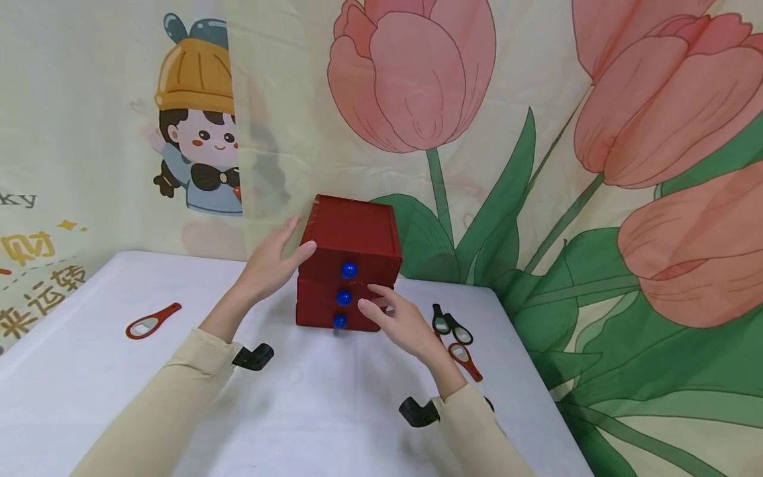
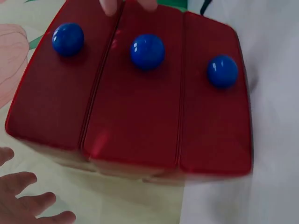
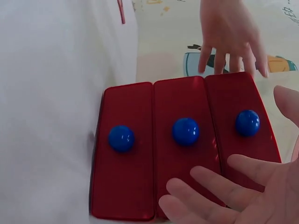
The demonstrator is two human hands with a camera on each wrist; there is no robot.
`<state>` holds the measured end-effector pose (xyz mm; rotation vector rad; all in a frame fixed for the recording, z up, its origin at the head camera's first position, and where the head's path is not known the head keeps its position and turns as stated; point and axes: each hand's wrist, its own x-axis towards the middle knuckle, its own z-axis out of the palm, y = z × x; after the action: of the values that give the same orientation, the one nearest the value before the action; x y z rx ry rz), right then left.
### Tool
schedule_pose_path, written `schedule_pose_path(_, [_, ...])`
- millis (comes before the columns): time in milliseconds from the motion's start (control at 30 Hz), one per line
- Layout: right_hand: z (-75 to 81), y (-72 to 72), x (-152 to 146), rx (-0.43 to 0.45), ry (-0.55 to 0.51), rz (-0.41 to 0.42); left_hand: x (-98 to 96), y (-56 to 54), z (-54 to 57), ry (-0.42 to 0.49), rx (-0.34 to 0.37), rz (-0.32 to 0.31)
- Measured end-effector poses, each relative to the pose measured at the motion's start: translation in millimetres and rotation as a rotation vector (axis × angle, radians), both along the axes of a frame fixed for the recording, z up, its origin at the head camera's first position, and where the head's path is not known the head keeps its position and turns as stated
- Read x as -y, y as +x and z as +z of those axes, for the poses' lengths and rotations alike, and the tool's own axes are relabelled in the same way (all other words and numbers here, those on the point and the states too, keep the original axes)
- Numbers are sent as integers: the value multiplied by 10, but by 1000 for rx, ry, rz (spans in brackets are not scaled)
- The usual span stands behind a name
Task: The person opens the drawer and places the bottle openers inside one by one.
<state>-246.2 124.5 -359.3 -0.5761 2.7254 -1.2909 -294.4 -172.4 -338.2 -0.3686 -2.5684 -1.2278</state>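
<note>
A dark red box with three stacked drawers [image 1: 352, 225] stands on the white table, each drawer front bearing a round blue knob [image 1: 344, 297]. All three drawers look closed. My left hand [image 1: 269, 265] is beside the box's upper left edge, fingers extended; whether it touches cannot be told. In the left wrist view its fingers [image 2: 23, 196] are spread next to the box. My right hand [image 1: 405, 322] is in front of the box's right side, fingers loosely extended and holding nothing. From the right wrist, that hand [image 3: 243, 196] partly covers the drawer fronts [image 3: 126, 186].
A red-handled magnifying-glass-shaped tool [image 1: 153, 321] lies at the left of the table. Right of the box lie another red one [image 1: 465, 361] and two black ones [image 1: 457, 329]. A printed curtain [image 1: 286, 132] hangs behind the table [image 1: 310, 424].
</note>
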Motion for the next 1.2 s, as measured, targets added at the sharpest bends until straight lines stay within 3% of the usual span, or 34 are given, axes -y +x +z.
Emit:
schedule_pose_path(267, [52, -139, 145, 188, -179, 27, -193, -95, -62, 229, 22, -28])
schedule_pose_path(533, [59, -287, 268, 286, -306, 51, -244, -139, -99, 361, 73, -54])
schedule_pose_path(833, [50, -376, 382, 393, -424, 54, -225, -156, -109, 445, 139, -66])
schedule_pose_path(1200, [40, -435, 461, 502, -602, 57, -193, -214, -1, 490, 217, -101])
